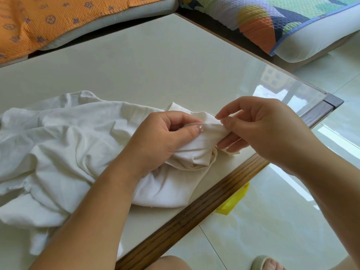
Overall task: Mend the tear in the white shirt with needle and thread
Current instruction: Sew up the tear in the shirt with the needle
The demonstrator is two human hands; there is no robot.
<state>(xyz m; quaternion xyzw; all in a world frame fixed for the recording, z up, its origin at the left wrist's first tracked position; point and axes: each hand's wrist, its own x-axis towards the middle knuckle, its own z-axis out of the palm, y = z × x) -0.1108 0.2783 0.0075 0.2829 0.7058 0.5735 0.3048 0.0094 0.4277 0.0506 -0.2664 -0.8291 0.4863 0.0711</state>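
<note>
White shirt [58, 145]; cream table [155, 65], brown wood edge; orange flower-print cushion [48, 18]; yellow bag [231, 201].

Bright, even daylight fills the scene, with soft, faint shadows under the hands and the folds of the white shirt [64, 145]. A window's glare reflects off the glossy table [272, 88] near its far right corner and streaks across the polished floor [292, 184]. The wide-angle lens bows the table's edges and stretches the forearms at the bottom. Focus is sharp throughout.
</note>
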